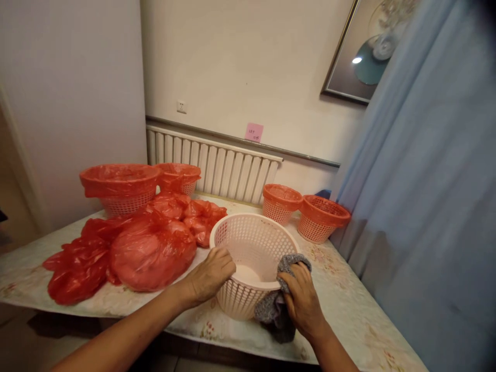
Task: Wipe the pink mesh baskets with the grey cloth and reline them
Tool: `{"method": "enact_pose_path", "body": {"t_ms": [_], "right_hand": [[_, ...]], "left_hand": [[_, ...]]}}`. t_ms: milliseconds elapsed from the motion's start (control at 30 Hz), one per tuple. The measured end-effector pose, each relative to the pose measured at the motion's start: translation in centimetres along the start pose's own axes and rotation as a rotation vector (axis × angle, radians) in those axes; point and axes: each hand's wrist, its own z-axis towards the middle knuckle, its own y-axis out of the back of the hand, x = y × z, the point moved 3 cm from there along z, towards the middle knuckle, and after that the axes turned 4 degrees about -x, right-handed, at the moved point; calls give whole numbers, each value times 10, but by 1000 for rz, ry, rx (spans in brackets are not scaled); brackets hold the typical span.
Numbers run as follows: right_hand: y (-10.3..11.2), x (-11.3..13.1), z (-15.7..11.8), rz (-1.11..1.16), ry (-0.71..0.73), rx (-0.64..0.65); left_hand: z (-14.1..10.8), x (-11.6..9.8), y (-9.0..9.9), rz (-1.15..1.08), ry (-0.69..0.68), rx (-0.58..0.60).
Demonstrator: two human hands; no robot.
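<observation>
A white plastic basket (253, 232) with a lattice wall stands upright near the front edge of the table, with nothing visible inside. My left hand (215, 271) grips its rim at the near left, fingers curled over the edge. On the right side of the rim, my right hand (302, 297) is closed around a grey cloth (292, 262), which presses against the rim and hangs down along the outer wall. Left of the basket lie several full, tied red plastic bags (155, 253).
Red-lined baskets stand at the back left (126, 199) and at the back right (282, 199). The table (333, 305) has a flowered cover. Behind it are a radiator (217, 163) and a wall; a blue curtain (422, 181) hangs along the right side.
</observation>
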Motion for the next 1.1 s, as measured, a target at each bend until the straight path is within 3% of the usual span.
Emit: {"method": "enact_pose_path", "body": {"t_ms": [100, 167, 400, 533, 633, 800, 900, 1000, 1100], "right_hand": [[-1, -16, -5, 49, -38, -25], [-3, -11, -4, 65, -81, -44], [-16, 65, 24, -36, -179, -101], [-20, 89, 35, -78, -177, -76], [-17, 79, 31, -58, -142, -4], [-5, 24, 10, 1, -48, -6], [-2, -3, 0, 41, -59, -12], [-4, 0, 2, 42, -122, -61], [-11, 31, 12, 17, -183, -85]], "left_hand": [[-1, 9, 0, -33, 24, -4], [-1, 3, 2, -37, 77, -22], [3, -51, 1, -9, 196, -93], [0, -50, -4, 31, 176, -111], [-3, -36, -3, 52, 119, -80], [-5, -7, 3, 10, 29, -5], [-2, -1, 7, -49, 31, 27], [3, -14, 10, -39, 101, 21], [8, -38, 6, -14, 149, -3]]}}
